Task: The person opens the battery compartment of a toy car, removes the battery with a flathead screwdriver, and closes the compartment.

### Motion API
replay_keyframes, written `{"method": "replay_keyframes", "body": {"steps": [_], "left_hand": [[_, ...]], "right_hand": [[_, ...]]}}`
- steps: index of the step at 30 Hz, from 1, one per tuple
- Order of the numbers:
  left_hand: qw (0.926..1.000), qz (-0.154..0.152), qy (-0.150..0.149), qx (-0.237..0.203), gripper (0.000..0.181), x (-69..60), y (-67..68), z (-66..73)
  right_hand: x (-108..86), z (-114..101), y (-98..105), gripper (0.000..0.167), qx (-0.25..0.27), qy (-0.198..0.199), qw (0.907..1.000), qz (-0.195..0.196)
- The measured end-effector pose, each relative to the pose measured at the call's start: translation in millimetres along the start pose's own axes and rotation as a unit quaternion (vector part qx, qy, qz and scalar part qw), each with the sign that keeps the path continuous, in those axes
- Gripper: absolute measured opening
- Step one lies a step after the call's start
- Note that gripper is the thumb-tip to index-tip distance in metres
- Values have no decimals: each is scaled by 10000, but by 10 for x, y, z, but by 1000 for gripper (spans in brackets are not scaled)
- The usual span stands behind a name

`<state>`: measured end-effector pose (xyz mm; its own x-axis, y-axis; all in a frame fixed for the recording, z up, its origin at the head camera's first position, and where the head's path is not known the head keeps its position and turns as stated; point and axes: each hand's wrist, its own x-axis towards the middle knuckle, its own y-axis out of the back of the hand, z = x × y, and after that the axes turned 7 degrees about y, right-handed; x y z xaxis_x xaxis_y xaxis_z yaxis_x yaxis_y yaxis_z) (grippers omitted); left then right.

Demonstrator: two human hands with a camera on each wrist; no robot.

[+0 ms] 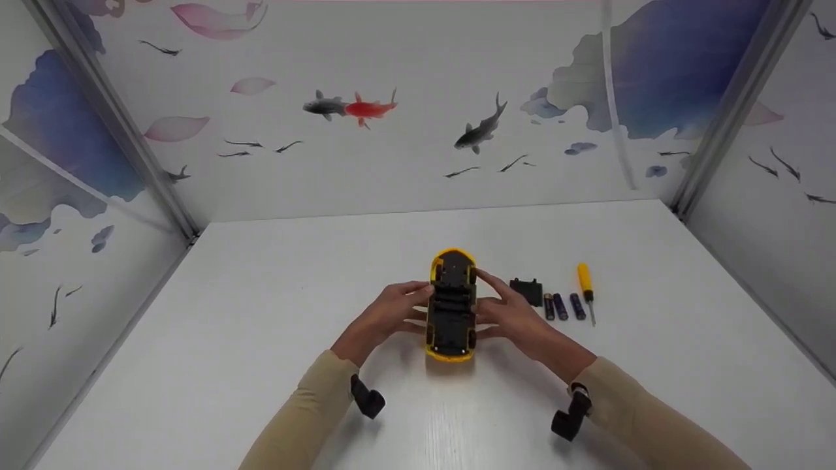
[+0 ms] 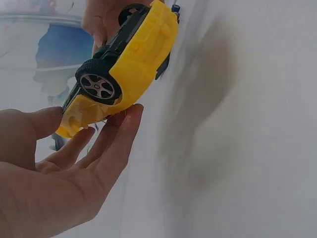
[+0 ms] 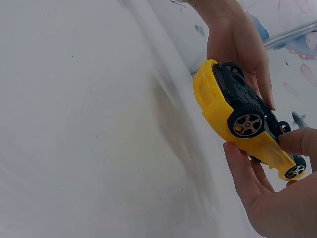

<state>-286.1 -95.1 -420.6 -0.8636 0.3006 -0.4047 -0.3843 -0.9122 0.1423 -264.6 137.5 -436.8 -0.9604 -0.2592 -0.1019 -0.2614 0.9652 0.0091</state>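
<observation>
A yellow toy car (image 1: 452,336) is upside down between my two hands, its black underside facing up. Mid-body, an open battery compartment (image 1: 452,297) shows dark slots. My left hand (image 1: 388,313) grips the car's left side, thumb at the underside's edge and fingers beneath. From the other side, my right hand (image 1: 513,316) holds it in the same way. The left wrist view shows the yellow body and a spoked wheel (image 2: 97,87) above my left fingers. In the right wrist view, the car (image 3: 215,106) is tilted, and its shadow falls on the tabletop.
Right of the car, a black battery cover (image 1: 526,292) lies on the white table (image 1: 261,313). Next to it are three batteries (image 1: 560,307) and a screwdriver with a yellow handle (image 1: 584,279). Printed panels with fish (image 1: 369,108) enclose the table at the back and sides.
</observation>
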Motion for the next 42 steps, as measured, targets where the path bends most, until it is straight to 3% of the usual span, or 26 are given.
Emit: {"method": "replay_keyframes", "body": {"steps": [6, 15, 23, 35, 42], "left_hand": [[9994, 1, -77, -340, 47, 16, -39, -83], [9965, 196, 205, -791, 47, 63, -73, -163], [9948, 264, 283, -938, 47, 83, -35, -216], [9887, 367, 585, -1329, 47, 160, -28, -287], [9860, 199, 566, -1558, 47, 183, -20, -317]], "right_hand": [[38, 5, 49, 74, -448, 22, 9989, -96], [82, -56, 203, 63, -1155, 213, 9928, -253], [109, -201, 495, 49, -2368, 658, 9687, -350], [230, -251, 895, 40, -3781, 1063, 9195, -186], [250, -229, 1051, 40, -3985, 1136, 9100, -167]]}}
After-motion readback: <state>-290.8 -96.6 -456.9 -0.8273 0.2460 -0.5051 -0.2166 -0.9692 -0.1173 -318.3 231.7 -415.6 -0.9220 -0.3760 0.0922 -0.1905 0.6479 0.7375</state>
